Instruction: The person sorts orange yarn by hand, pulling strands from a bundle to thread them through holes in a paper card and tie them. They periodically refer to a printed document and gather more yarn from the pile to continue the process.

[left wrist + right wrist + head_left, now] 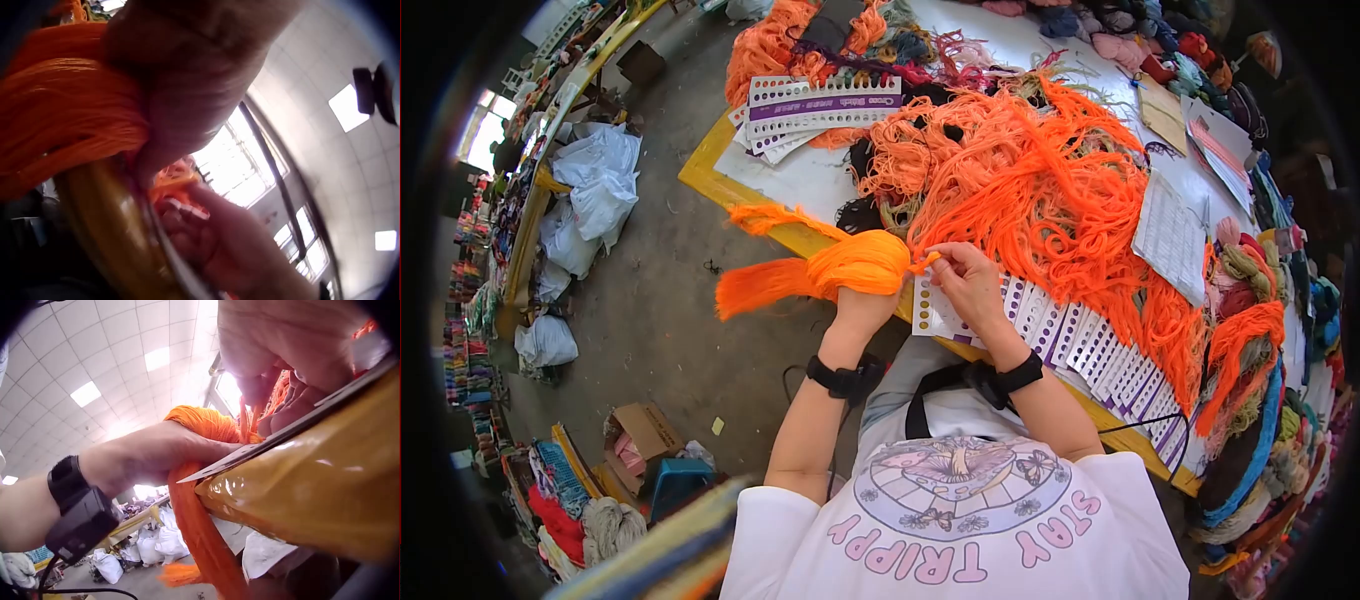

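A thick bundle of orange yarn (840, 268) is wrapped over my left hand (870, 275), which grips it at the table's yellow edge; its loose ends hang out to the left. My right hand (962, 278) pinches a few orange strands (927, 262) just right of the bundle, above a white punched card (928, 312). In the left wrist view the orange yarn (56, 119) covers the left hand (187, 81). From the right wrist, the right hand's fingertips (275, 419) pinch the strands (245, 425) beside the table edge (312, 481).
A large heap of tangled orange yarn (1040, 190) covers the table behind the hands. Rows of white and purple thread cards (1100, 350) lie along the front edge, more cards (820, 105) at the back left. White sacks (595, 190) and a cardboard box (643, 432) stand on the floor.
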### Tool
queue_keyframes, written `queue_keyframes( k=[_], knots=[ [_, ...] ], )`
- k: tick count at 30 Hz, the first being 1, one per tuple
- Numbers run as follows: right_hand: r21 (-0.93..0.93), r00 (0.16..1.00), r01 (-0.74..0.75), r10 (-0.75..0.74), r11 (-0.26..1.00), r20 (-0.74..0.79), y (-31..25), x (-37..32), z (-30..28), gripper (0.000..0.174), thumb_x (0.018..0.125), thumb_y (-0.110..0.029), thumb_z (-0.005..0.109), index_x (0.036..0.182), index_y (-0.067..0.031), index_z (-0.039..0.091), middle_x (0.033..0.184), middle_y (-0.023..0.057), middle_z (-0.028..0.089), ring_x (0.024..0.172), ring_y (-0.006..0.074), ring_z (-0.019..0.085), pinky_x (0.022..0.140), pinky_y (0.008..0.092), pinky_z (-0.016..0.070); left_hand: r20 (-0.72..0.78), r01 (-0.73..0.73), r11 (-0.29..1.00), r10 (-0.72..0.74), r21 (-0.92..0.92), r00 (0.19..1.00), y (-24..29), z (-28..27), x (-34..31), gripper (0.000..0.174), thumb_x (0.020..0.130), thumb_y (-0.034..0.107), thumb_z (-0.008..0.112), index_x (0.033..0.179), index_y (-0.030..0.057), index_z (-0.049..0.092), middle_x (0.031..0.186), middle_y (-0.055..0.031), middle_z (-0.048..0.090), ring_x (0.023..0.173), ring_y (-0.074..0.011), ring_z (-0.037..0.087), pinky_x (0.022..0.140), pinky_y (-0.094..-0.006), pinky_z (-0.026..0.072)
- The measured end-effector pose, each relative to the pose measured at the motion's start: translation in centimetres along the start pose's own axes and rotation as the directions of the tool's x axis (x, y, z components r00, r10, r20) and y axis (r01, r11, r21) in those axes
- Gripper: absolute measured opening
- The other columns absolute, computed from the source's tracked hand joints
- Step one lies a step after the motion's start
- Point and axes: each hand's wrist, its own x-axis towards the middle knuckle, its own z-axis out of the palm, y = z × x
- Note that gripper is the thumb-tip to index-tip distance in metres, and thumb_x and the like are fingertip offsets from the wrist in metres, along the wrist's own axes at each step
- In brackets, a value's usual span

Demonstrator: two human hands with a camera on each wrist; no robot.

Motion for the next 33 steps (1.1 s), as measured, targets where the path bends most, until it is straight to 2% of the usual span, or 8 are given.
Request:
queue_keyframes(
  k=[5, 7, 9, 14, 19, 20, 22, 33],
  knots=[
    [-0.207, 0.997, 0.07, -0.065, 0.976, 0.028, -0.2, -0.1, -0.1, 0.018, 0.076, -0.001, 0.055, 0.094, 0.0001, 0.059, 0.077, 0.004, 0.056, 0.065, 0.0091, 0.057, 0.06, 0.0205, 0.0468, -0.048, -0.039, 0.999, 0.039, 0.005, 0.998, -2.9, -2.4, 0.1, 0.02, 0.078, 0.017, 0.059, 0.092, 0.0019, 0.059, 0.087, -0.0111, 0.059, 0.085, -0.0304, 0.054, 0.076, -0.0386, 0.042],
    [-0.243, 0.997, 0.074, -0.072, 0.967, 0.017, -0.5, -0.1, -0.2, 0.019, 0.076, -0.002, 0.056, 0.094, -0.0004, 0.06, 0.077, 0.0035, 0.057, 0.066, 0.009, 0.056, 0.06, 0.021, 0.0466, -0.012, 0.204, 0.948, -0.213, -0.245, 0.977, -3.8, -3.1, -0.3, 0.018, 0.083, 0.017, 0.055, 0.093, 0.0019, 0.059, 0.086, -0.0088, 0.061, 0.077, -0.023, 0.057, 0.069, -0.0331, 0.0447],
    [-0.253, 0.996, 0.085, -0.084, 0.964, 0.014, -0.3, -0.1, 0.0, 0.019, 0.076, -0.003, 0.057, 0.094, -0.001, 0.06, 0.076, 0.0027, 0.057, 0.066, 0.0085, 0.055, 0.061, 0.0216, 0.0464, 0.252, 0.559, 0.578, -0.526, -0.594, 0.812, -3.5, -4.0, -0.7, 0.019, 0.085, 0.017, 0.054, 0.094, 0.0015, 0.06, 0.086, -0.0078, 0.062, 0.074, -0.0186, 0.058, 0.067, -0.0299, 0.0453],
    [-0.005, 0.988, 0.064, -0.062, 0.998, 0.144, -2.9, 0.3, 0.0, 0.02, 0.075, -0.01, 0.06, 0.093, -0.0031, 0.062, 0.08, 0.0063, 0.059, 0.075, 0.0118, 0.057, 0.064, 0.0266, 0.0463, 0.415, 0.343, -0.255, -0.337, -0.904, 0.845, 1.6, -9.7, 0.3, 0.04, 0.088, 0.033, 0.047, 0.107, -0.0022, 0.052, 0.111, -0.0144, 0.055, 0.104, -0.0219, 0.053, 0.073, -0.0279, 0.0471],
    [0.415, 0.947, -0.133, -0.008, 0.9, 0.321, -13.4, -1.2, -1.3, 0.017, 0.079, -0.012, 0.061, 0.089, 0.0023, 0.062, 0.08, 0.007, 0.06, 0.067, 0.0115, 0.058, 0.063, 0.0221, 0.0477, 0.326, 0.331, -0.01, -0.2, -0.944, 0.924, 7.4, -11.3, 3.3, 0.05, 0.09, 0.035, 0.043, 0.119, -0.0052, 0.043, 0.124, -0.0164, 0.045, 0.11, -0.0228, 0.047, 0.086, -0.0332, 0.0436],
    [0.382, 0.956, -0.06, -0.058, 0.922, 0.288, -13.5, -1.3, -1.5, 0.016, 0.08, -0.017, 0.061, 0.087, -0.0031, 0.063, 0.072, -0.0007, 0.061, 0.056, 0.0047, 0.054, 0.048, 0.0165, 0.0396, 0.327, 0.341, 0.048, -0.178, -0.939, 0.928, 8.5, -11.4, 3.8, 0.05, 0.09, 0.034, 0.043, 0.12, -0.0055, 0.042, 0.123, -0.016, 0.045, 0.11, -0.0219, 0.047, 0.086, -0.0329, 0.0436],
    [0.391, 0.966, -0.029, -0.074, 0.92, 0.247, -13.9, -1.4, -2.6, 0.016, 0.08, -0.017, 0.061, 0.088, -0.0032, 0.062, 0.071, -0.0003, 0.06, 0.056, 0.0045, 0.054, 0.047, 0.0166, 0.0397, 0.343, 0.362, 0.13, -0.151, -0.923, 0.927, 10.3, -12.1, 4.5, 0.048, 0.09, 0.032, 0.043, 0.119, -0.0063, 0.042, 0.122, -0.0158, 0.046, 0.106, -0.0196, 0.05, 0.084, -0.0325, 0.0455],
    [0.512, 0.984, -0.003, -0.088, 0.859, 0.153, -15.8, -1.5, -6.0, 0.015, 0.081, -0.015, 0.06, 0.084, -0.0007, 0.061, 0.072, 0.0007, 0.059, 0.064, 0.0053, 0.056, 0.051, 0.0184, 0.0464, 0.3, 0.306, 0.005, -0.182, -0.952, 0.936, 13.8, -13.0, 6.5, 0.041, 0.088, 0.031, 0.048, 0.108, -0.004, 0.053, 0.105, -0.0103, 0.056, 0.091, -0.0148, 0.056, 0.076, -0.0279, 0.0475]
  ],
)
